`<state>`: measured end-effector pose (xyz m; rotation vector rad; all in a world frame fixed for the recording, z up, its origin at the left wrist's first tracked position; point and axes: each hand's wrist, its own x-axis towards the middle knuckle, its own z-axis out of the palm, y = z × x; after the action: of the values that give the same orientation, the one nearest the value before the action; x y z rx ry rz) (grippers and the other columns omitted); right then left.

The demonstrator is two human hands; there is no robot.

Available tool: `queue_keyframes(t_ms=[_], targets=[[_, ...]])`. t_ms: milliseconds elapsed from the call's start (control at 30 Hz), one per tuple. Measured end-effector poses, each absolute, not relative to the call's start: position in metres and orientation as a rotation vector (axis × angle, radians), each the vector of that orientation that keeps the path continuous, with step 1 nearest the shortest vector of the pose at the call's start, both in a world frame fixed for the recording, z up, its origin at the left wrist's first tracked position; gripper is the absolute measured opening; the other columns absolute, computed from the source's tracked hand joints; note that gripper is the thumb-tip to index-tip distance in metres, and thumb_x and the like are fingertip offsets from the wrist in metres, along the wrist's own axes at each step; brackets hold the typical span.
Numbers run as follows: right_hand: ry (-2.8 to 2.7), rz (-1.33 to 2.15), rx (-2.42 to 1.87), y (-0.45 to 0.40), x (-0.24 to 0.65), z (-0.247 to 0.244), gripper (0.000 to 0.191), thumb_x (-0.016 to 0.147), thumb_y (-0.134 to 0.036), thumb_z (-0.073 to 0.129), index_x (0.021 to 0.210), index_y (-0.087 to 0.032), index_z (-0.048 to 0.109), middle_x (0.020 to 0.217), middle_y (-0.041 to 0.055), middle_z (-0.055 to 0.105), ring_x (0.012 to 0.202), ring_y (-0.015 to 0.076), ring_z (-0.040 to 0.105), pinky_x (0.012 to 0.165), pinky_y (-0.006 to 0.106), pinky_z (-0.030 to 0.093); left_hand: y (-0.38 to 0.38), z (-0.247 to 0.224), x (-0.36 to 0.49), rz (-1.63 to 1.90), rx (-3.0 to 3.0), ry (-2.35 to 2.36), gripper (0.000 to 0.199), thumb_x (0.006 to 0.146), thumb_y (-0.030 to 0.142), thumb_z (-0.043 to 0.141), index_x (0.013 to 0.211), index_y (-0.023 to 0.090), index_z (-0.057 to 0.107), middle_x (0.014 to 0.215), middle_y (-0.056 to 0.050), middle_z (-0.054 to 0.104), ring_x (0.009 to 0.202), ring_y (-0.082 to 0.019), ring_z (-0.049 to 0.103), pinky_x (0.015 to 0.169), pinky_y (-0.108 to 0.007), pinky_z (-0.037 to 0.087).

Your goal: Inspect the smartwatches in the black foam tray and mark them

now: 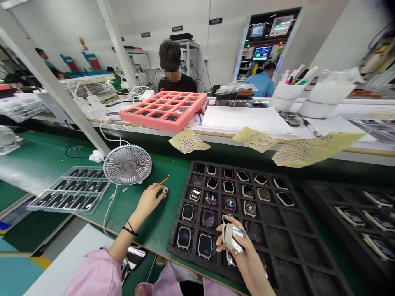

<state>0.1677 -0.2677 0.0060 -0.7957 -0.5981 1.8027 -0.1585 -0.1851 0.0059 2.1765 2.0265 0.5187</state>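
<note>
My right hand (239,246) grips a smartwatch (234,239) with a white band looped around it, just above the lower part of a black foam tray (234,213). That tray's square compartments hold several dark-screened watch bodies, and the lower right ones show bare foam. My left hand (149,200) rests on the green bench mat (145,218) beside the tray. Its fingertips pinch a thin orange stick (164,181). A tiny pale piece (165,191) lies at those fingertips.
A grey desk fan (127,164) and a transparent tray of black parts (69,190) sit left of my hand. A second dark tray (348,218) lies right. Yellow dotted sheets (317,149) hang from the raised shelf, which holds a pink foam tray (163,110). Co-workers stand beyond it.
</note>
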Motion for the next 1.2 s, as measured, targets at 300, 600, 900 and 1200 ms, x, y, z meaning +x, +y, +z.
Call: queue_keyframes(t_ms=[300,600,900,1200], targets=[[-0.603,1.828,-0.768,-0.267,0.151,0.019,0.04,0.077,-0.036,0.063,0.115,-0.024,0.057,0.092,0.0071,0.067,0.068,0.0221,0.064,0.061,0.038,0.053,-0.17,-0.015,-0.16,0.6,1.917,2.115,0.014,0.083,0.024,0.05,0.087,0.016,0.061,0.091,-0.009,0.063,0.075,-0.019,0.063,0.07,-0.031,0.05],[-0.548,1.846,-0.635,-0.259,0.142,0.039,0.038,0.077,-0.033,0.059,0.113,-0.023,0.057,0.092,0.0073,0.066,0.068,0.0223,0.063,0.061,0.039,0.052,-0.167,-0.011,-0.159,0.767,1.762,2.01,0.016,0.082,0.025,0.049,0.089,0.017,0.061,0.068,-0.002,0.067,0.063,-0.018,0.066,0.062,-0.026,0.049],[-0.591,1.759,-0.643,-0.257,0.139,0.047,0.037,0.078,-0.033,0.056,0.114,-0.023,0.056,0.094,0.0077,0.066,0.071,0.0231,0.063,0.063,0.04,0.05,-0.189,0.016,-0.134,1.141,1.567,1.874,0.026,0.081,0.037,0.054,0.091,0.016,0.065,0.089,-0.009,0.071,0.07,-0.02,0.067,0.07,-0.034,0.054],[-0.777,1.471,-0.64,-0.265,0.117,0.039,0.036,0.076,-0.037,0.066,0.11,-0.03,0.056,0.113,0.0056,0.061,0.087,0.0247,0.063,0.083,0.046,0.047,-0.236,0.067,-0.01,1.354,0.844,1.086,0.02,0.059,0.03,0.081,0.065,0.015,0.069,0.071,-0.001,0.064,0.064,-0.011,0.058,0.057,-0.021,0.049]])
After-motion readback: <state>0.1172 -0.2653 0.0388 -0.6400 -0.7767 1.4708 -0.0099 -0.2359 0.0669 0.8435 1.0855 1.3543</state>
